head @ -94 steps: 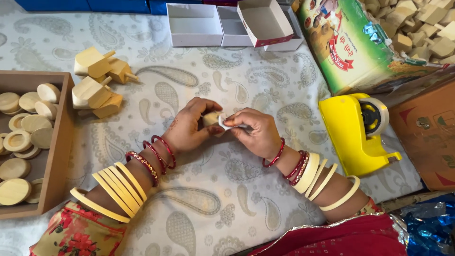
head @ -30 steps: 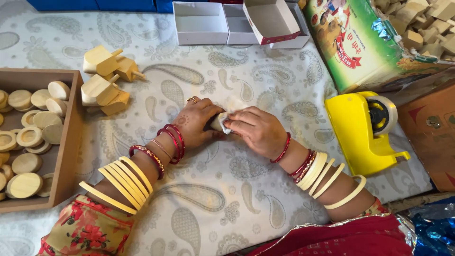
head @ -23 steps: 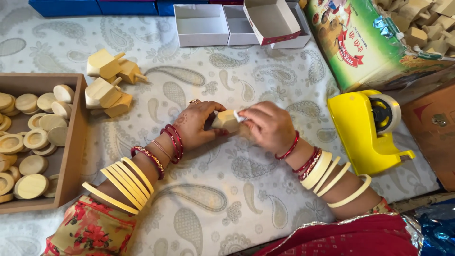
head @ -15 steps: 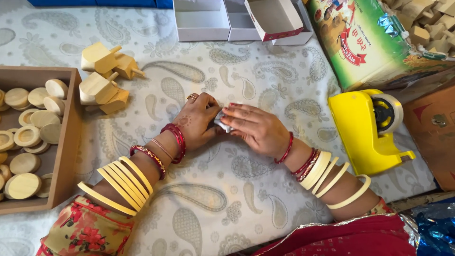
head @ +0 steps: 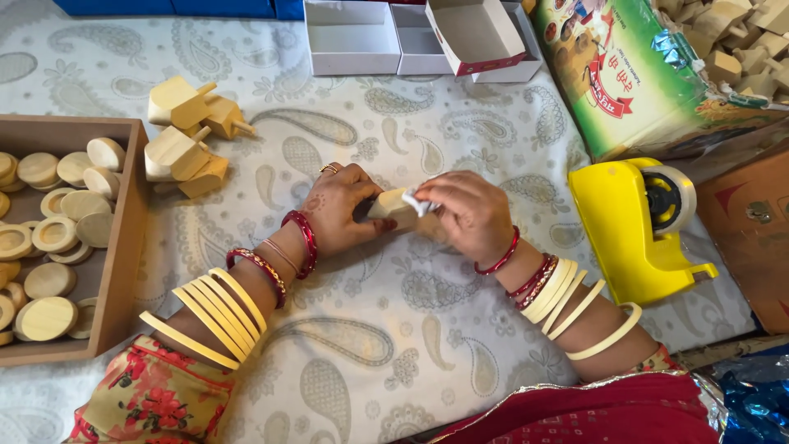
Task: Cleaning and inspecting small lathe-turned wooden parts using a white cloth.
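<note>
Both hands, left hand [head: 341, 210] and right hand [head: 468, 215], clamped together on small pale wooden block [head: 393, 207] with white tape scrap [head: 421, 201], left of yellow tape dispenser [head: 637, 230]; wrapping unfinished; more blocks [head: 187, 136] wait.

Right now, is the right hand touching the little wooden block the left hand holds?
Touching. The head view shows the right hand pressing a scrap of white paper against the wooden block, which the left hand grips.

A single head-worn camera looks steeply down, close over the counter [head: 460, 345]. Both forearms enter from the bottom edge, with the hands near the centre. The far side of the counter runs along the top edge.
</note>
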